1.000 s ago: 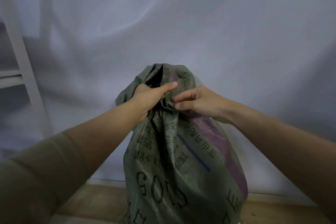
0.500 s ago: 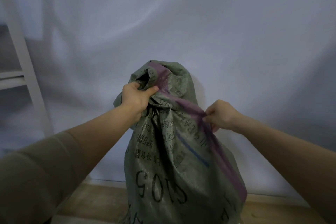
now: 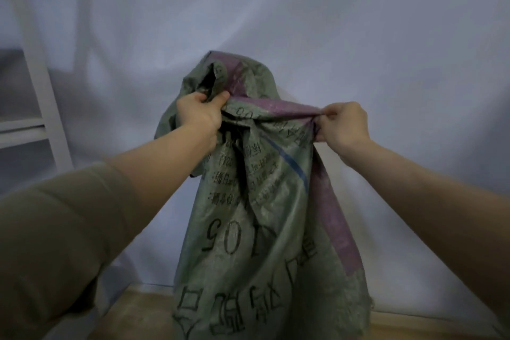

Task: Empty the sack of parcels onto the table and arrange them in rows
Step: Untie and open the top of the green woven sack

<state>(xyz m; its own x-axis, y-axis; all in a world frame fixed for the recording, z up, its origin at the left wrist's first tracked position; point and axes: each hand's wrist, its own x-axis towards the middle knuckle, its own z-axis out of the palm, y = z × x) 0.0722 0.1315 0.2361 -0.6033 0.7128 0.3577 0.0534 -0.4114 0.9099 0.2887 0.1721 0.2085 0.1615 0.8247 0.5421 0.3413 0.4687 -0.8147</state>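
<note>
A tall green woven sack point(image 3: 256, 229) with black printing, a purple stripe and a thin blue line stands upright on the wooden table point(image 3: 143, 309). My left hand point(image 3: 200, 113) grips the bunched fabric at the sack's mouth on its left side. My right hand point(image 3: 343, 124) pinches the purple-striped edge and holds it stretched out to the right. The mouth is partly spread between my hands. No parcel shows; the sack hides its contents.
A pale grey cloth backdrop point(image 3: 358, 36) hangs close behind the sack. A white shelf frame point(image 3: 41, 96) stands at the far left. Only a strip of the wooden table shows along the bottom.
My right hand has pulled the purple-striped edge out to the right, away from my left hand. The sack's mouth has spread wider and its top has risen.
</note>
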